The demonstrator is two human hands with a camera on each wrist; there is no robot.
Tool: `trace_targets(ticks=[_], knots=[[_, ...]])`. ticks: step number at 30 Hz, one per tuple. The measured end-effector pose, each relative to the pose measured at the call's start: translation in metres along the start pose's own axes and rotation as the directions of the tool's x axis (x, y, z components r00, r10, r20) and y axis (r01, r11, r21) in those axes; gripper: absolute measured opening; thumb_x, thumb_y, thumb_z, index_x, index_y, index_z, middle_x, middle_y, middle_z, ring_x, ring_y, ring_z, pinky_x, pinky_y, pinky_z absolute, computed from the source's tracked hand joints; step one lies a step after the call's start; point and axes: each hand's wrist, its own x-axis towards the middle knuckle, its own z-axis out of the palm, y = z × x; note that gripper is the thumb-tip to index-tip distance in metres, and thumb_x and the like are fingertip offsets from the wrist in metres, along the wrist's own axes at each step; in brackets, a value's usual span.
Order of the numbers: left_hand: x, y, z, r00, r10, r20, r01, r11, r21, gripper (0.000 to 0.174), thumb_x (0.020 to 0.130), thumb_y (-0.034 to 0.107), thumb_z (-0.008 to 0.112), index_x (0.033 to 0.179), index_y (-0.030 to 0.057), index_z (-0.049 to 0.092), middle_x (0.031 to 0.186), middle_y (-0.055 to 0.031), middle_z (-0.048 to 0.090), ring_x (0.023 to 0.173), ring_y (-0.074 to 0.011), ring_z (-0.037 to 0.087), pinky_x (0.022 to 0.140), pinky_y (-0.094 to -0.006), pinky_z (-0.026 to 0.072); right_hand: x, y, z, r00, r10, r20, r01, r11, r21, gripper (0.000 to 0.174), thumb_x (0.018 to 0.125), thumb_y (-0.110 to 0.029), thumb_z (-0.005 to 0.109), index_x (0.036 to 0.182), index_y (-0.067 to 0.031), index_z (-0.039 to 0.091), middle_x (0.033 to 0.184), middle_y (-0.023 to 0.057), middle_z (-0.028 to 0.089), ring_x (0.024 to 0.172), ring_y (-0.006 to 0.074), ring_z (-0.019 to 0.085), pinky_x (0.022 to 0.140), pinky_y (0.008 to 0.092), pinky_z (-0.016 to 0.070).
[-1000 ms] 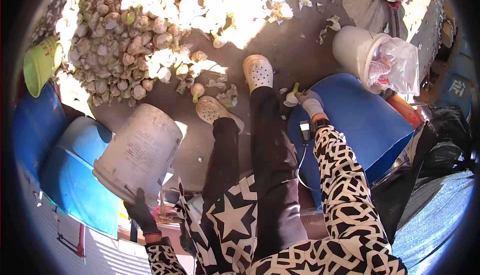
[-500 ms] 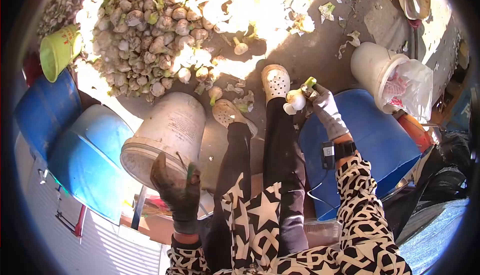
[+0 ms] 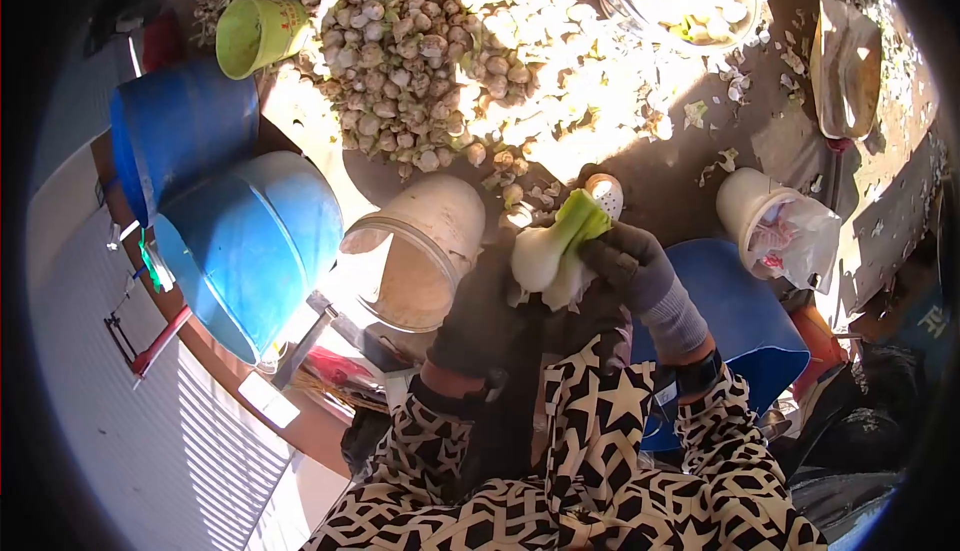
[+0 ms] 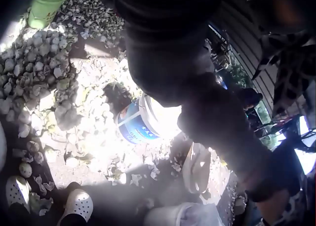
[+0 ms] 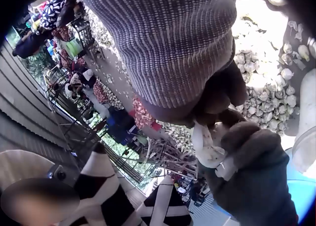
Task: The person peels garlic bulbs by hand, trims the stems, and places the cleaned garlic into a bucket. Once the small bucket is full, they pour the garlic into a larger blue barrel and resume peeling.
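The gloved right hand [image 3: 640, 266] has its fingers bent tight around a white bulb with a green top [image 3: 541, 257], held up in the middle, right in front of the person. The gloved left hand [image 5: 254, 169] pinches the same bulb from the left with its fingers curled. A white bucket [image 3: 455, 216] lies tipped just to the left, a big blue tub [image 3: 725, 296] is on the near right, and a big pile of bulbs [image 3: 390, 66] sits on the far left beside a green bucket [image 3: 250, 39].
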Motion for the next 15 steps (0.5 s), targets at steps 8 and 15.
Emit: trace_targets(ticks=[8,15], knots=[[-0.008,0.0,-0.022,0.942,0.097,-0.322,-0.056,0.99,0.132,0.038,0.089,0.014,0.061,0.121,-0.0026,0.052,0.103,-0.0136,0.062,0.094,-0.0149,0.06,0.081,-0.0328,0.0514,0.0,-0.016,0.014,0.917,0.274,0.291,-0.259,0.962,-0.09,0.023,0.091,-0.014,0.061,0.11,-0.0022,0.062,0.083,-0.0029,0.062,0.063,0.0039,0.057,0.053,0.0193,0.0454],[-0.026,0.03,-0.026,0.965,-0.221,-0.143,0.077,0.756,-0.65,0.029,0.091,0.023,0.063,0.111,0.0037,0.055,0.097,-0.0097,0.063,0.089,-0.0214,0.061,0.076,-0.0349,0.0493,-0.002,-0.013,0.017,0.95,0.197,0.243,-0.112,0.94,-0.323,0.035,0.087,-0.01,0.063,0.12,-0.0007,0.055,0.097,0.0047,0.064,0.092,0.0124,0.065,0.077,0.0268,0.0555]])
